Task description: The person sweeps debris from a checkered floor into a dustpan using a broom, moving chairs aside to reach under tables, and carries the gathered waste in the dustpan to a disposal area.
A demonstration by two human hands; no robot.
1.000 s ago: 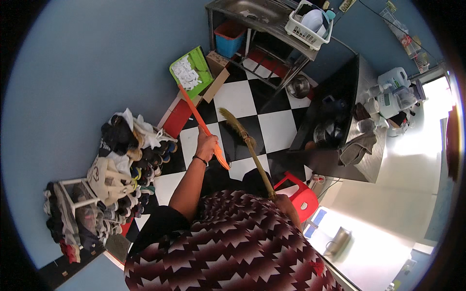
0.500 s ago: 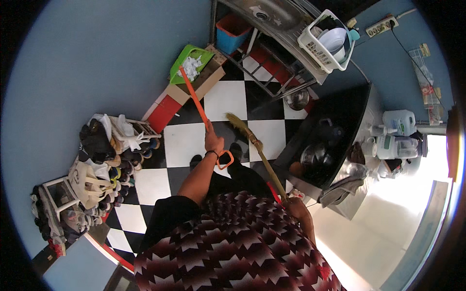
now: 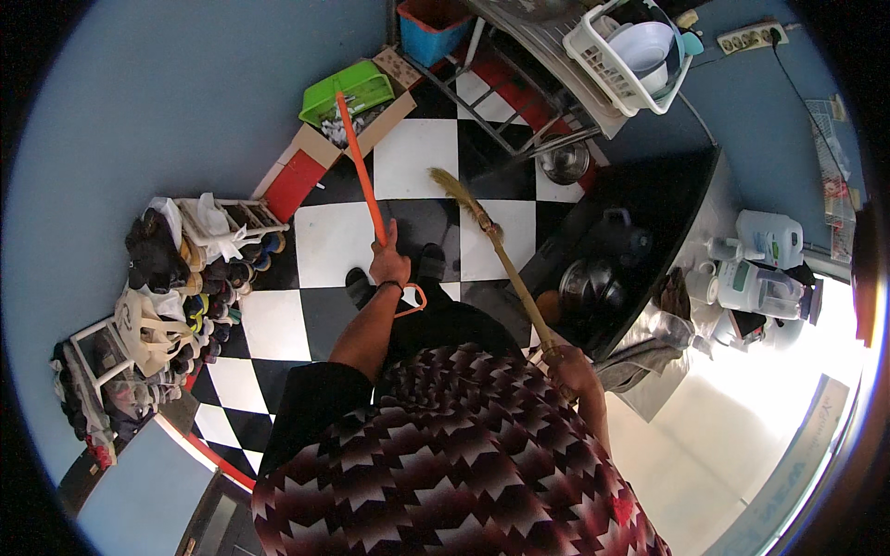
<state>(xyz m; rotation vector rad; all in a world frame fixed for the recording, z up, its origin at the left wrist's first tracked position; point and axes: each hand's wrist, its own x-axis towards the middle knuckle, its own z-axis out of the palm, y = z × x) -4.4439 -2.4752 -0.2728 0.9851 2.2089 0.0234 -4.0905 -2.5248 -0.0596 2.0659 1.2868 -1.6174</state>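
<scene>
Stretched forward, my left hand [image 3: 389, 266] grips the long orange handle of a green dustpan [image 3: 323, 98]. The pan is tipped over an open cardboard box [image 3: 393, 123] against the wall. White and grey paper scraps [image 3: 345, 127] lie beneath the pan's edge, in the box. At my right side, my right hand [image 3: 569, 372] is wrapped round the stick of a straw broom [image 3: 508, 267]. The broom's bristles point forward, above or on the checkered floor; I cannot tell whether they touch it.
Shoes and bags [image 3: 153, 338] crowd a rack along the left wall. Ahead stand a blue bucket [image 3: 432, 42] and a metal sink stand [image 3: 547, 69] with a white dish basket [image 3: 603, 60]. A black cabinet [image 3: 640, 236] holding pots is at the right, with plastic jugs [image 3: 756, 283] beyond.
The dustpan has tilted further over the box, and the paper scraps have slid out of it into the box. My right hand still holds the broom.
</scene>
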